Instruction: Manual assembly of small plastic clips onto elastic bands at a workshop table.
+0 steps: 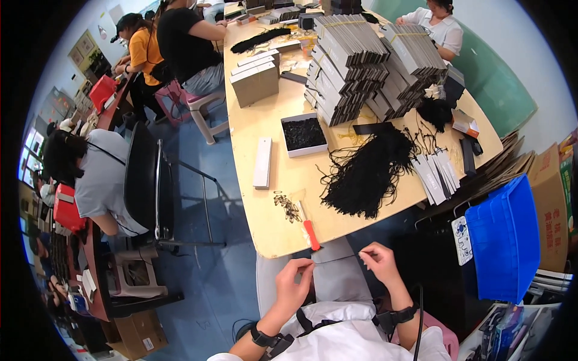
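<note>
Over my lap, a thin black cord (337,260) stretches between my two hands. My left hand (294,281) pinches one end with thumb and finger. The other end is pinched in my right hand (379,262). Just beyond my left hand, a red-handled tool (310,233) with a pale upper part lies at the table's near edge, its kind unclear. A small heap of bronze-coloured metal pieces (288,207) sits beside it. Farther right lies a large pile of black cords (370,174), with a fan of grey tags (435,175) next to it.
A stack of white cards (262,162) and a box of small black pieces (303,133) stand on the table (241,153). Tall bundles of grey tags (346,66) rise behind. A blue crate (504,240) is at my right. Other people work left and across.
</note>
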{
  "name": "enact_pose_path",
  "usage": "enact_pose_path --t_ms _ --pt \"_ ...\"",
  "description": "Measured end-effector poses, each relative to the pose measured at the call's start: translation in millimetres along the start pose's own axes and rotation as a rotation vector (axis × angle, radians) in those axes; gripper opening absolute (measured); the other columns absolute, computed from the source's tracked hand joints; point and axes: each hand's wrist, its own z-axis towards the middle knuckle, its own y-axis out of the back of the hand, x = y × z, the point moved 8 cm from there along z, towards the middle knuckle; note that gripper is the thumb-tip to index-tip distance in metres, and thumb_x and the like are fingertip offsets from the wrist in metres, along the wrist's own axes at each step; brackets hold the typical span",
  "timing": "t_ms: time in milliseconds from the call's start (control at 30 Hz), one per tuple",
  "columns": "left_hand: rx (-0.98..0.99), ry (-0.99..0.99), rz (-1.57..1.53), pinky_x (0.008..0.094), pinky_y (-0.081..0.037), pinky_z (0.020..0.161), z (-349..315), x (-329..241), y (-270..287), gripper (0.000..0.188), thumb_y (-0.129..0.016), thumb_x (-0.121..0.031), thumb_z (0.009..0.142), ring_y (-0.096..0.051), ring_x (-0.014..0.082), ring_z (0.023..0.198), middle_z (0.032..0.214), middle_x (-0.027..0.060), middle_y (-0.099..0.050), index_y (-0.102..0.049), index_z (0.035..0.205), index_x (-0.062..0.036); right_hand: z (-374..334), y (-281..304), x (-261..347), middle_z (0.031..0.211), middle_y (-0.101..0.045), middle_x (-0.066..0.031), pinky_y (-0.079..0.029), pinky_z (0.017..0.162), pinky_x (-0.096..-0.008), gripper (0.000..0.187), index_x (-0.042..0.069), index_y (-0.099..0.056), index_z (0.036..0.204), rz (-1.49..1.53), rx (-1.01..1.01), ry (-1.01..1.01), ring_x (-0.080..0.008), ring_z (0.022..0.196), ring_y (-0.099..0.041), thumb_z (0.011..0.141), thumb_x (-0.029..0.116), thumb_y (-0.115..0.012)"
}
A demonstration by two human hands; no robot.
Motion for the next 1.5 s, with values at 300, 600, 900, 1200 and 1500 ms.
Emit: enact_pose_path --t_ms 300,600,900,1200,1500 --pt "-0.164 -0.475 0.611 0.0344 -0.047 0.065 12.0 -54.5 -3.7 0.016 -0.071 0.002 0.07 -0.058 0.0257 0.077 0.082 0.0075 -0.063 -0.064 0.084 -0.0036 -6.6 -24.2 -74.6 0.07 -0.061 0.0 -0.041 0.052 -0.0227 0.011 0.0 -0.067 0.087 0.031 0.166 -0.226 -0.0057 0.058 -0.051 0.085 0.011 -0.068" --pt "0.004 -0.574 0.613 0.0352 -0.046 0.062 -18.5 -33.6 -17.9 0.017 -0.07 0.005 0.069 -0.057 0.0247 0.076 0.082 0.0059 -0.063 -0.064 0.082 -0.004 -14.7 -24.8 -66.1 0.073 -0.063 0.0003 -0.044 0.058 -0.0221 0.013 0.001 -0.068 0.09 0.073 0.237 -0.278 -0.0063 0.063 -0.053 0.085 0.013 -0.068" --pt "-0.013 -0.381 0.426 0.0303 -0.049 0.063 -14.9 -20.9 -16.9 0.014 -0.07 0.0 0.076 -0.058 0.022 0.075 0.08 0.0089 -0.062 -0.062 0.087 -0.0012 -14.8 -22.0 -71.8 0.076 -0.064 -0.0005 -0.045 0.058 -0.0226 0.013 0.001 -0.068 0.091 0.056 0.227 -0.219 -0.0063 0.064 -0.054 0.083 0.012 -0.07" --pt "-0.013 -0.197 0.27 0.0278 -0.046 0.062 -9.9 -4.8 -15.8 0.008 -0.067 -0.002 0.08 -0.055 0.0193 0.071 0.079 0.0078 -0.059 -0.061 0.084 -0.001 -14.7 -18.7 -61.5 0.078 -0.065 -0.0002 -0.045 0.061 -0.022 0.012 0.0 -0.068 0.091 0.058 0.224 -0.241 -0.0062 0.068 -0.055 0.083 0.01 -0.069" --pt "0.11 -0.064 0.078 0.0271 -0.047 0.075 -7.4 14.9 -20.0 0.009 -0.066 -0.005 0.083 -0.057 0.0162 0.082 0.088 0.0073 -0.058 -0.06 0.086 -0.0004 -15.6 -13.5 -56.8 0.078 -0.065 0.0005 -0.043 0.057 -0.0206 0.011 0.001 -0.069 0.091 0.065 0.206 -0.249 -0.0048 0.066 -0.054 0.084 0.01 -0.068"
